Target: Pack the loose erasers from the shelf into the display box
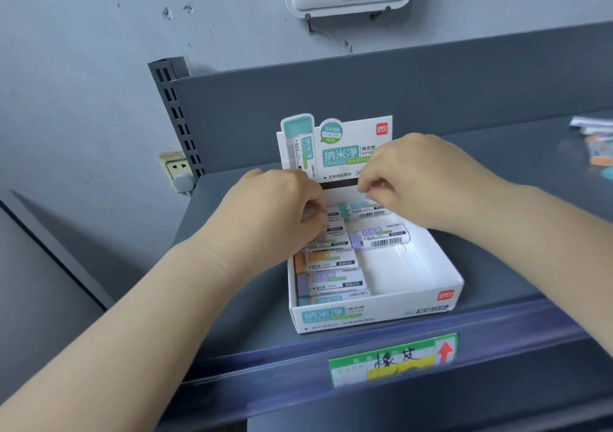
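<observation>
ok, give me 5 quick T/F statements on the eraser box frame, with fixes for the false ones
1. The display box sits on the grey shelf. True.
2. The left column of the box is empty. False: erasers lie stacked along the left side; the bare floor is at the front right.
3. A purple-capped eraser lies in the right half of the box. True.
4. Both hands are away from the box. False: the left hand and right hand are over its back end, at a teal-capped eraser.
5. The loose erasers on the shelf lie left of the box. False: they lie at the far right.
</observation>
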